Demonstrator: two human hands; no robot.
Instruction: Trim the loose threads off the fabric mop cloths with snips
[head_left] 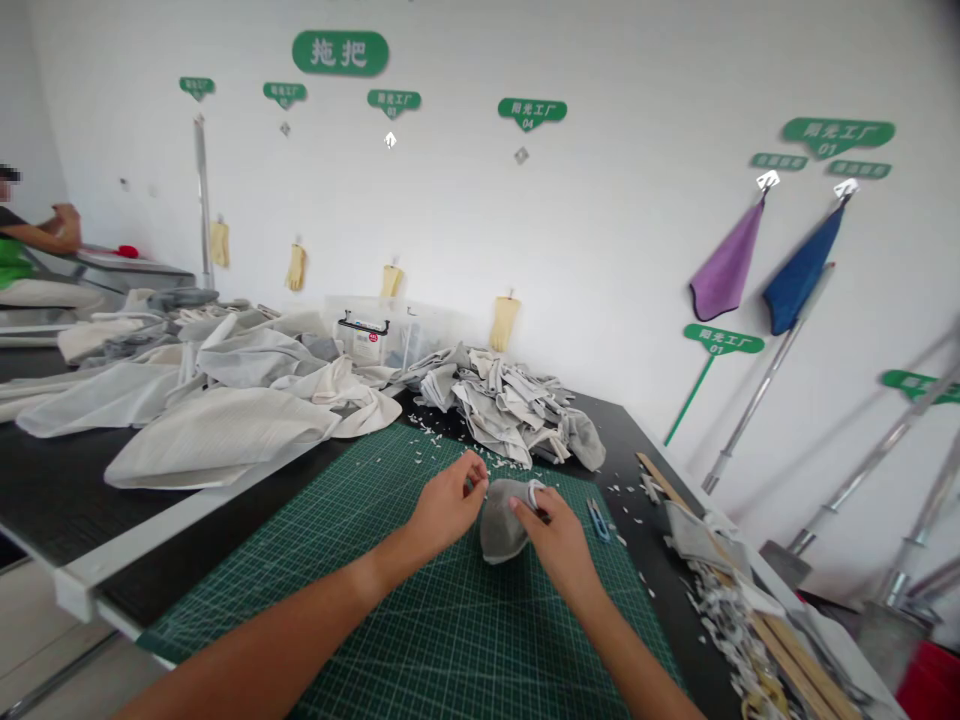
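A small grey piece of fabric (501,525) with a pale edge hangs over the green cutting mat (360,580). My right hand (556,535) is closed on its right side, thumb in front. My left hand (452,497) is at its upper left, fingers pinched together; what lies between them, if anything, is too small to make out. Blue-handled thread snips (598,522) lie on the mat, right of my right hand. Beyond both hands sits a heap of grey and white fabric pieces (517,400), with small white scraps scattered before it.
Large pale cloths (225,430) are spread over the left of the black table (600,405). Behind them stands a clear plastic box (409,325). Wooden strips (787,650) and scraps line the right edge. A person (37,240) sits at the far left.
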